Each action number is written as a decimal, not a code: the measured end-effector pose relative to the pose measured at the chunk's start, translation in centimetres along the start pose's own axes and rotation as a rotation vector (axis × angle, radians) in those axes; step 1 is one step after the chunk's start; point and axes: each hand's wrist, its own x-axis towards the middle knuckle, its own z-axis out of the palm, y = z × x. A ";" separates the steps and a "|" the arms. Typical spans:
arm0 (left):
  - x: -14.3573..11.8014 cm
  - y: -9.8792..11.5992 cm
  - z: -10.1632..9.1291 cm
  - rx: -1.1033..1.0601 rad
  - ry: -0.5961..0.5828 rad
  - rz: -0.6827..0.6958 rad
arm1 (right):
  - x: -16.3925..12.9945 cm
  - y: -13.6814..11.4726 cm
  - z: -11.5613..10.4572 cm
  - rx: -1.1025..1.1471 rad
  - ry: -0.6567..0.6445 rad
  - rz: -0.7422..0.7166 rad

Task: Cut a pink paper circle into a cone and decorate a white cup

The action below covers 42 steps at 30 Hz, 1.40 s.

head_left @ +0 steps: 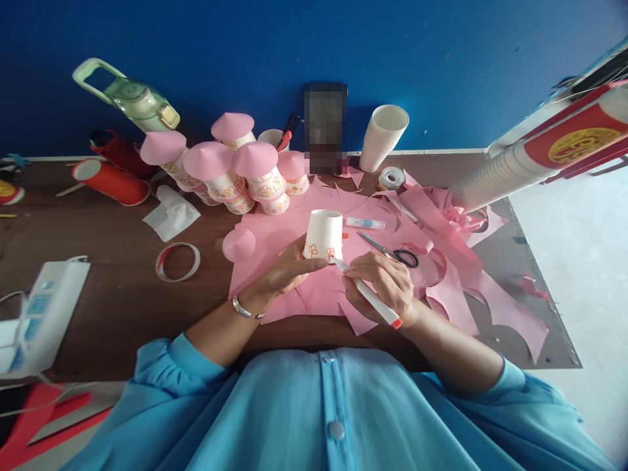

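A white paper cup (324, 234) is being held upside down, its long axis upright and rim down, over pink paper sheets (314, 288) at the near table edge. It is being steadied by the left hand (287, 271), fingers pressed against its wall, apparently so the marker (369, 294), pinched in the right hand (383, 281), can reach the orange motifs. Scissors (390, 252) are lying just right; finished pink-capped cups (245, 173) are standing farther back.

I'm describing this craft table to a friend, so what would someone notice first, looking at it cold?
First the middle: the left hand steadies an upturned white paper cup while the right hand puts a marker to its orange flower pattern, over a spread of pink paper. Just behind stands a cluster of pink-capped cup mushrooms against the blue wall. Scissors lie right of the cup.
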 end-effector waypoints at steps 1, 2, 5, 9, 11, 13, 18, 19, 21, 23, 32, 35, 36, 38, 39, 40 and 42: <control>0.0 -0.1 0.0 -0.002 0.002 -0.001 | 0.0 0.0 0.0 0.005 -0.004 -0.002; 0.0 -0.1 0.0 -0.003 0.003 -0.001 | 0.0 0.0 0.0 0.009 -0.006 -0.002; 0.1 -0.3 -0.1 -0.008 0.012 0.002 | 0.1 0.0 0.0 0.013 -0.005 0.003; 0.1 -0.2 -0.1 0.009 0.002 0.004 | 0.3 -0.1 -0.2 0.015 0.004 -0.026; 0.0 -0.1 -0.1 0.009 -0.016 0.013 | 0.3 -0.2 -0.4 0.029 0.000 -0.053; 0.0 -0.1 -0.1 0.003 -0.030 0.025 | 0.3 -0.2 -0.5 0.044 -0.007 -0.068; -0.1 -0.3 -0.4 -0.016 -0.037 0.024 | 0.2 -0.2 -0.5 0.047 -0.007 -0.071; -0.1 -0.4 -0.5 -0.026 -0.035 0.023 | 0.2 -0.2 -0.4 0.045 -0.006 -0.071; -0.1 -0.6 -0.5 -0.056 -0.030 0.029 | 0.2 -0.2 -0.4 0.041 -0.005 -0.069; -0.1 -0.7 -0.6 -0.098 -0.030 0.045 | 0.2 -0.1 -0.4 0.032 0.004 -0.067; -0.1 -1.0 -0.9 -0.209 -0.004 0.090 | -0.9 0.6 -0.6 -0.077 0.010 0.000; -0.1 -1.0 -1.0 -0.223 -0.015 0.110 | -1.3 0.8 -0.4 -0.075 0.037 0.035; -0.1 -1.0 -1.0 -0.235 -0.015 0.107 | -1.4 0.9 -0.3 -0.062 0.040 0.042; -0.2 -1.0 -1.0 -0.266 -0.014 0.098 | -1.3 1.0 -0.1 -0.025 0.043 0.043; -0.2 -1.0 -1.1 -0.280 -0.016 0.091 | -1.2 1.0 0.0 -0.011 0.043 0.039; -0.3 -1.0 -1.1 -0.292 -0.016 0.082 | -1.1 1.0 0.0 -0.004 0.042 0.035; -0.4 -0.9 -1.1 -0.300 -0.009 0.061 | -0.9 1.0 0.1 -0.014 0.038 0.029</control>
